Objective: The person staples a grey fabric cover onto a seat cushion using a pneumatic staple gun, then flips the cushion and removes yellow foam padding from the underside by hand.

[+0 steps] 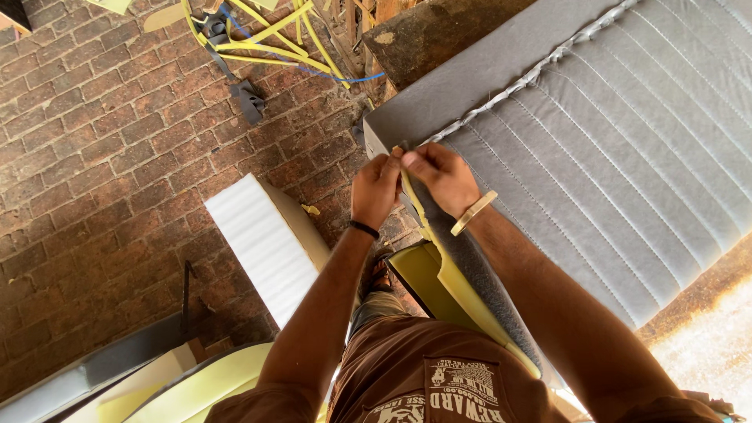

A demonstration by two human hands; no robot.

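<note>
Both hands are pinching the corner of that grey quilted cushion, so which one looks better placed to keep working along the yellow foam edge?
Probably the right hand. It lies over the yellow foam strip that runs along the grey cushion cover, so it could slide along it. The left hand sits off the cushion's corner, over the brick floor.

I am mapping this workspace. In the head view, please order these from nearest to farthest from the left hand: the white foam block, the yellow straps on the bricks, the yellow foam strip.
From the left hand:
1. Yellow foam strip: the hand pinches its top end at the grey cushion's corner.
2. White foam block: lower left, on the brick floor.
3. Yellow straps: farthest, at the top of the view.
</note>
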